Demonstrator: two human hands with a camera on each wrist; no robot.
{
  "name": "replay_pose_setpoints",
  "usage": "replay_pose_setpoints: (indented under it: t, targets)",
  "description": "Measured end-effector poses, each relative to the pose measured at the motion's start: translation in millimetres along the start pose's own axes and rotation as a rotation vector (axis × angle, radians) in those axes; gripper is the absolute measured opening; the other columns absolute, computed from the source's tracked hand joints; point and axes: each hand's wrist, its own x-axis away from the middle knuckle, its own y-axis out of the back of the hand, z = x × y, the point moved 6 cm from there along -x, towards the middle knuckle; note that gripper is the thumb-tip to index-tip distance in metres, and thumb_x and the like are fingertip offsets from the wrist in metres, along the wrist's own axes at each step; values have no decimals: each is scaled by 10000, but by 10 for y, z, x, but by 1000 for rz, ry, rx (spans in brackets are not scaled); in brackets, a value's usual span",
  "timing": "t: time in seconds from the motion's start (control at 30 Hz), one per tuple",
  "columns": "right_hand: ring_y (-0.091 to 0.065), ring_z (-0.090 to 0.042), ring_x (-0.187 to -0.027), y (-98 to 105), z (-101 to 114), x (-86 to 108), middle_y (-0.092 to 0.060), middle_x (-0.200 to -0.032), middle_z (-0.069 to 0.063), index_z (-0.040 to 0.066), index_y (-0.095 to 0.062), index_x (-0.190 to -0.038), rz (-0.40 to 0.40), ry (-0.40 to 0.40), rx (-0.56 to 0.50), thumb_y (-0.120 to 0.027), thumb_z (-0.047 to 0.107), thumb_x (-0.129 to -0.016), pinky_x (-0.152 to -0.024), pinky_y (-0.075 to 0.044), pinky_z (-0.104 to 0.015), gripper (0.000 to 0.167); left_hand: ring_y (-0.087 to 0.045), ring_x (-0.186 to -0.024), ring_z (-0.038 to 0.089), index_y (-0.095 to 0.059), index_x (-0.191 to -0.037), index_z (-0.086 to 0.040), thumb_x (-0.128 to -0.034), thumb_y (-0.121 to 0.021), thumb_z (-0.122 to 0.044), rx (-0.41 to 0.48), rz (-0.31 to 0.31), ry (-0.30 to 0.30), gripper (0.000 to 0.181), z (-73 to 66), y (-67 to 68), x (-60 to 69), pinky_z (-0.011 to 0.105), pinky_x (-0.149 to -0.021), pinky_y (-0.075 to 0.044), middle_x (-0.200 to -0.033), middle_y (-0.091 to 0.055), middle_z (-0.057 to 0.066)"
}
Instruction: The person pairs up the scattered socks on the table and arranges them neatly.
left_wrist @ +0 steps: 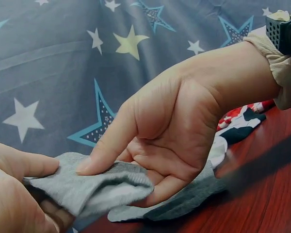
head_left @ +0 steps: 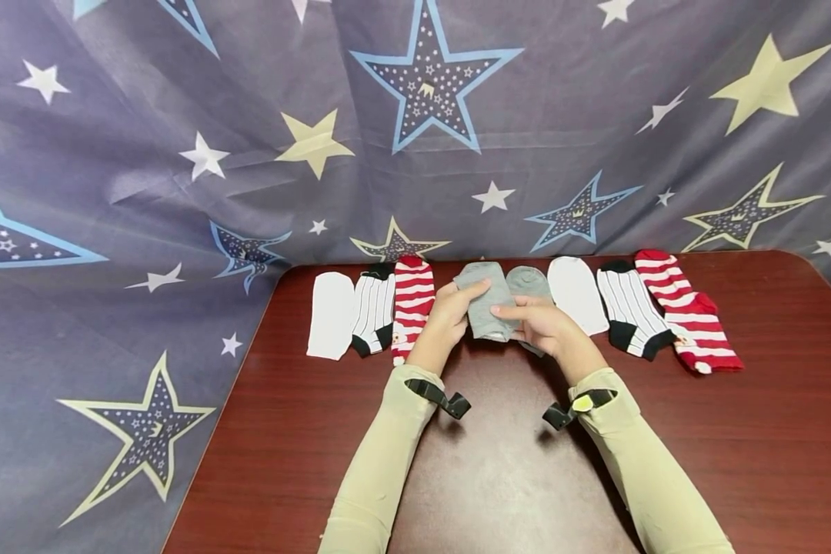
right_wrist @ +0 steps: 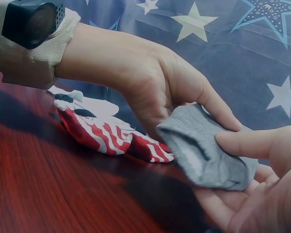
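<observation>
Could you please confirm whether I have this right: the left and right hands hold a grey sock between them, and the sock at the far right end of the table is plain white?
Not quite: the head view shows that the far-right item is a red-and-white striped sock. The left hand and right hand do hold a grey sock between them.

pale glare on the tabletop (head_left: 505, 454), wrist views dimmer, perhaps soft

Room between sleeves (head_left: 388, 462) ends at the grey sock (head_left: 483, 317); curtain (head_left: 429, 192), seemingly touching the table (head_left: 505, 462), blocks beyond.
</observation>
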Motion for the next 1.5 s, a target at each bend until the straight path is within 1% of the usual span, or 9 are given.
replay_pose_setpoints:
  t: [0.2,0.3,0.4,0.6,0.77,0.9,1.07,1.3,1.5]
  targets:
    - [-710,-55,-803,39,39,6,-746,-847,85,204,-679,-931,-47,-15,-38,-526,66,-1048,-777,-568,-226,237,-664,-744,58,-673,-1037,-24,-920,-698,20,80,-19,-31,128,-96,48,-10,193,-690,-568,-811,-709,-29]
    - [-721,-60,-797,50,69,9,-758,-847,71,192,-702,-917,-41,-3,-66,-509,61,-1058,-767,-583,-229,273,-669,-742,78,-651,-980,-60,-922,-678,56,138,-25,-37,132,-158,88,-15,214,-700,-569,-806,-710,-12]
    - [-722,-59,-792,64,99,8,-761,-846,64,188,-714,-914,-39,12,-81,-510,69,-1061,-759,-588,-230,278,-679,-773,95,-659,-1053,-22,-928,-661,74,176,-30,-51,158,-219,142,-28,228,-729,-574,-847,-709,3]
    - [-716,-59,-785,126,147,34,-749,-836,57,163,-697,-902,-99,27,-149,-529,74,-1054,-738,-595,-233,244,-686,-861,107,-594,-1350,46,-939,-651,68,196,-24,-56,416,-306,226,-47,241,-788,-573,-970,-704,16]
    - [-703,-57,-777,178,210,77,-740,-827,55,142,-672,-905,-156,82,-230,-535,39,-1041,-728,-585,-223,219,-693,-836,101,-615,-1324,54,-953,-658,27,168,-43,-57,375,-347,288,-58,270,-803,-572,-911,-719,-12]
    - [-697,-59,-766,232,271,111,-735,-807,45,118,-640,-917,-210,131,-301,-562,18,-1023,-735,-573,-224,165,-711,-793,98,-647,-1272,64,-967,-675,-43,114,-61,-45,324,-368,330,-55,393,-949,-581,-843,-730,-24]
    - [-674,-67,-751,291,296,147,-711,-777,37,110,-655,-876,-246,141,-377,-582,13,-1010,-739,-561,-229,181,-722,-765,114,-628,-1303,73,-990,-658,-82,100,-50,0,351,-357,359,-55,526,-1086,-478,-821,-731,-14]
    - [-646,-42,-783,282,382,118,-690,-816,69,120,-647,-933,-212,129,-274,-520,9,-1037,-747,-546,-208,198,-686,-859,166,-639,-1191,-4,-1015,-618,-106,183,-76,79,205,-355,428,-77,510,-1139,-443,-870,-700,21]
    - [-631,-26,-708,315,434,-54,-689,-760,98,146,-640,-831,-238,63,-98,-544,18,-1028,-691,-531,-187,253,-606,-1205,293,-579,-1370,35,-1019,-597,-67,211,-104,67,366,-353,535,-111,488,-1152,-430,-1257,-653,183]
